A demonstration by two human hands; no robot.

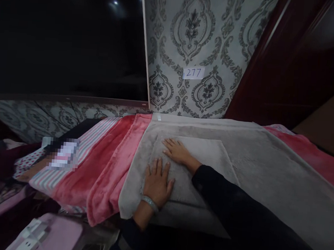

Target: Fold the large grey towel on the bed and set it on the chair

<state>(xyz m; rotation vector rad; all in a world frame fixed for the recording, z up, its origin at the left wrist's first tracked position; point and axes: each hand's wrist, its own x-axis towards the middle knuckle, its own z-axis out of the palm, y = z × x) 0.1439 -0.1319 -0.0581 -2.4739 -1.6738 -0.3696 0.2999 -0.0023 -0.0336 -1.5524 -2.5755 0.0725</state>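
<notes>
A grey plush blanket (275, 167) lies spread over a low surface against the wall. On it rests a flat, paler grey square of similar cloth (210, 153); I cannot tell whether it is sewn on or loose. My left hand (157, 181), with a bracelet at the wrist, presses flat near the left edge of this square, fingers spread. Farther back, my right hand (177, 151) also lies palm down on the square, its fingers stretched to the left. Neither hand grips anything. Underneath, a red and pink plush blanket (106, 170) shows on the left.
A striped cloth (97, 139) borders the red blanket. Above hangs a large dark television (66, 42). A paper marked 277 (193, 72) is on the patterned wall. Dark red glossy wood (267, 82) rises at the right. A pink object (62, 232) and a white power strip (30, 237) are lower left.
</notes>
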